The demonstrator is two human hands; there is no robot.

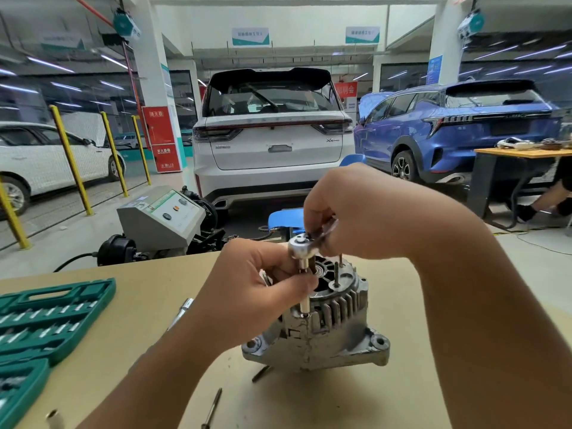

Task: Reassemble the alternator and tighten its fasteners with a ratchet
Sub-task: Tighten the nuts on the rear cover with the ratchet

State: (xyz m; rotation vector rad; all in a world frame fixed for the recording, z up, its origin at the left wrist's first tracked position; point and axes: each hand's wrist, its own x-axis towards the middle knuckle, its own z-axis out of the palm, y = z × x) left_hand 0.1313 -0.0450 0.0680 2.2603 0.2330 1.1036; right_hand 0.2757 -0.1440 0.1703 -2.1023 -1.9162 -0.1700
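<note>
Head view: tightening step under way. Left hand (257, 292) fingers pinching socket extension (305, 284) on alternator (325, 329); right hand (356, 212) gripping ratchet (301, 244). Next: swing handle, keep socket seated squarely.

The right hand (356, 218) hides the ratchet (301, 246) handle.

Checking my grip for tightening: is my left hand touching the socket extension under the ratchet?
Touching. The head view shows the left hand with its fingers pinched round the socket extension below the ratchet head.
</note>
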